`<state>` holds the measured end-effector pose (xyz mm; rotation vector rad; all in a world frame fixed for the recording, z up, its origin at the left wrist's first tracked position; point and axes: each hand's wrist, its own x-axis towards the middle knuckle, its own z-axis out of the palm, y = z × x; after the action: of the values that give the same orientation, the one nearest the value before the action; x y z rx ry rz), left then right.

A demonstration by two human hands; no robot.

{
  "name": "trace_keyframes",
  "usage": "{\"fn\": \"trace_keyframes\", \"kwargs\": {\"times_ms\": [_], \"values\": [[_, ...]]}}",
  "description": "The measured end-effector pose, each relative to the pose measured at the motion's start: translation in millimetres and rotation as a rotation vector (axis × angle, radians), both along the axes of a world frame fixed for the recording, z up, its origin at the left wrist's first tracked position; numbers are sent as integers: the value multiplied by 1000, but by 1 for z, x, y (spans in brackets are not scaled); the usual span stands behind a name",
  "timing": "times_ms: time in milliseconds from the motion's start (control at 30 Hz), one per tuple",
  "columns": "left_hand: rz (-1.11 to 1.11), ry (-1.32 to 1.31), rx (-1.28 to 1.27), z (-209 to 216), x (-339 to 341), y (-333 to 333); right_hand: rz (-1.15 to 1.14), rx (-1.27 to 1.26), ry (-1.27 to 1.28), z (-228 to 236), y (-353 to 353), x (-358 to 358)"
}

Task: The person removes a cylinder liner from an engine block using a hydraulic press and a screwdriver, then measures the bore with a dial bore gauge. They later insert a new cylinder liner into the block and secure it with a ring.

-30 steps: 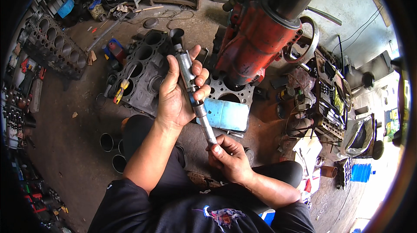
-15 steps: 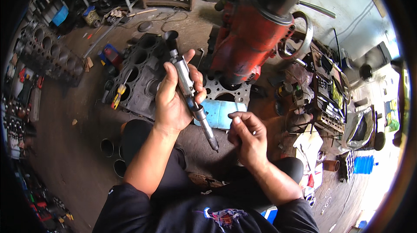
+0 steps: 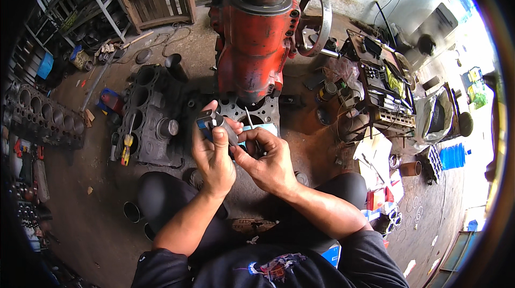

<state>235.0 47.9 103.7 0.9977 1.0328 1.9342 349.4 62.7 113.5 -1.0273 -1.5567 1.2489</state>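
My left hand [image 3: 217, 162] is closed around a cylindrical metal tool [image 3: 221, 127], its thumb lying along the side. The tool is turned nearly end-on, so most of its length is hidden. My right hand [image 3: 268, 162] is closed against the tool's lower end, thumb and forefinger close to it. A thin metal rod [image 3: 248, 117] rises from the right fingers; where it ends inside the grip is hidden. Beyond both hands lies an engine block [image 3: 230, 110] with a pale blue sheet [image 3: 267, 127] partly covering it.
A red machine [image 3: 252, 46] with a handwheel [image 3: 322, 22] stands over the block. At left sits another engine block [image 3: 147, 127], a yellow-handled screwdriver [image 3: 127, 146] on it. A further block [image 3: 45, 111] lies far left. Right, a cluttered tool rack [image 3: 383, 95] stands near a blue container [image 3: 453, 156].
The tool has swung from lengthwise to nearly end-on in my left hand. My right hand has moved left and up against it. The view has shifted right.
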Motion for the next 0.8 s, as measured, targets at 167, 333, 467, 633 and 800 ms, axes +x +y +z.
{"fn": "trace_keyframes", "kwargs": {"times_ms": [167, 333, 467, 633, 800], "values": [[5, 59, 23, -4, 1, 0, -14, 44, -26, -2, -1, 1], [-10, 20, 32, -4, 2, 0, 8, 17, 7, -7, 0, 2], [-49, 24, 15, 0, -2, 1, 29, -16, 39, 0, 0, 0], [-215, -73, -17, 10, -31, 9, 114, -152, 286, 25, -1, 14], [-364, -101, -13, 16, -49, 8, 293, -300, 69, 35, -1, 30]]}}
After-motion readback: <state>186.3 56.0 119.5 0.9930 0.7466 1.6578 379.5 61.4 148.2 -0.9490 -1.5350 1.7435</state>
